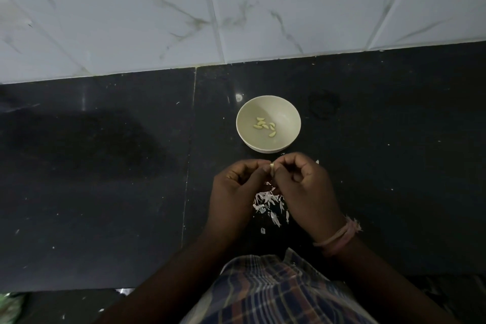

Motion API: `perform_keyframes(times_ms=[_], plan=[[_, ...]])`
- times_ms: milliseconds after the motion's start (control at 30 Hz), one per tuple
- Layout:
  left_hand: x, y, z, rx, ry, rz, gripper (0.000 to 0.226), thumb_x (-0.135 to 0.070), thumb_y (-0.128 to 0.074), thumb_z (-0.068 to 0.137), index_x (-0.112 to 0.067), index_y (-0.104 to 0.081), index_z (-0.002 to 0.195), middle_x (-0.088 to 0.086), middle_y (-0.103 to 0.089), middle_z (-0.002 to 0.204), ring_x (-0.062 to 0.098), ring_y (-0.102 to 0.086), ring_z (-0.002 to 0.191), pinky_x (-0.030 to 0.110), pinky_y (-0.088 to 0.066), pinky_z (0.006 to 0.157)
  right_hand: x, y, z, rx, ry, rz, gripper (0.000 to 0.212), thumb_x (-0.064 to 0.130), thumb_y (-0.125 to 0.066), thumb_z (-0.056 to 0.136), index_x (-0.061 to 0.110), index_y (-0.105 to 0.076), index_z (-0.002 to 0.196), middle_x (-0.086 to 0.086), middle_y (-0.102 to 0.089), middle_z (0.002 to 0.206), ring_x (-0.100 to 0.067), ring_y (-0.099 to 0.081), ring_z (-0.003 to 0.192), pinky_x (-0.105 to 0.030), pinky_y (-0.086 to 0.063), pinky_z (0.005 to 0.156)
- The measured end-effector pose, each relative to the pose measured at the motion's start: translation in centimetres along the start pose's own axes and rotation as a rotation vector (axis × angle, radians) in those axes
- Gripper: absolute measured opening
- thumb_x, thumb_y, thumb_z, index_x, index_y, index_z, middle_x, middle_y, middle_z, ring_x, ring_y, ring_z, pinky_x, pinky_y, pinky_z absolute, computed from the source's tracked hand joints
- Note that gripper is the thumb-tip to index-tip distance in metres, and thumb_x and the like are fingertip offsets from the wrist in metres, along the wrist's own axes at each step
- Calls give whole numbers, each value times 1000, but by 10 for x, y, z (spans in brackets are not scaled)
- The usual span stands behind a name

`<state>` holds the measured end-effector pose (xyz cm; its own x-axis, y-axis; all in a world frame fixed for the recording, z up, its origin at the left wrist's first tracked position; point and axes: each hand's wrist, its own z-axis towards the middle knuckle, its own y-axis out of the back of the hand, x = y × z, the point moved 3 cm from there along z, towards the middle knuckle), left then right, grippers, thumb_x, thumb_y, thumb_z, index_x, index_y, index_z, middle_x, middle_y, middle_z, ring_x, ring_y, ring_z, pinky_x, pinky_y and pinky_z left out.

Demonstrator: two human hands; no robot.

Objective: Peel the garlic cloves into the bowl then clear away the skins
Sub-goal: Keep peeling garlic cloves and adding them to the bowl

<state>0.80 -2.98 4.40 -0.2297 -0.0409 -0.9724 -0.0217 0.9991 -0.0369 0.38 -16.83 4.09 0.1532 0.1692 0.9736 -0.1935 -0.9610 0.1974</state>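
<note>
A pale round bowl (285,113) stands on the black counter and holds several peeled garlic cloves (265,126). Just in front of it, my left hand (238,187) and my right hand (306,187) meet fingertip to fingertip. Both pinch one small garlic clove (272,166) between thumbs and fingers. Below the hands a heap of white garlic skins (268,202) lies on the counter, partly hidden by both hands.
The black stone counter (105,179) runs left and right, with a seam at its middle. A white marbled tile wall (236,8) rises behind the bowl. A few stray skin flakes (263,231) lie nearer my body. A thread band circles my right wrist.
</note>
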Motion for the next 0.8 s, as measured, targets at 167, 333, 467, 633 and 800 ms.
perform_keyframes(times_ms=[167,333,467,633,800], plan=[[-4,6,3,-21,-49,70,6,-12,-74,91,-15,-78,94,4,-78,87,26,-76,84,41,-62,79,3,-1,0,34,39,66,8,5,-68,93,13,-70,94,4,-74,86,-9,-72,82,-22,-56,74],[-4,5,-1,-5,-71,24,6,-8,-70,93,-11,-75,97,6,-77,89,25,-75,87,32,-59,78,5,0,-4,57,83,111,13,0,-67,92,12,-69,95,5,-72,90,-9,-71,85,-20,-55,76],[-1,2,-1,-29,-49,-62,11,-6,-69,94,-11,-74,102,6,-77,94,21,-74,91,29,-58,80,9,-3,-7,29,125,143,13,-2,-68,91,11,-67,94,6,-71,89,-8,-69,84,-17,-53,75],[-1,0,-4,-27,-46,-89,16,2,-66,93,-9,-75,100,6,-78,92,17,-75,88,25,-58,77,9,-5,-10,4,156,150,10,0,-69,92,10,-68,96,5,-72,89,-11,-70,86,-20,-54,76],[-4,1,-5,-28,-77,-126,13,3,-67,92,-5,-74,98,8,-78,91,19,-75,88,26,-58,77,12,-5,-8,5,193,86,15,2,-68,93,17,-68,95,4,-71,92,-16,-70,88,-26,-55,78]])
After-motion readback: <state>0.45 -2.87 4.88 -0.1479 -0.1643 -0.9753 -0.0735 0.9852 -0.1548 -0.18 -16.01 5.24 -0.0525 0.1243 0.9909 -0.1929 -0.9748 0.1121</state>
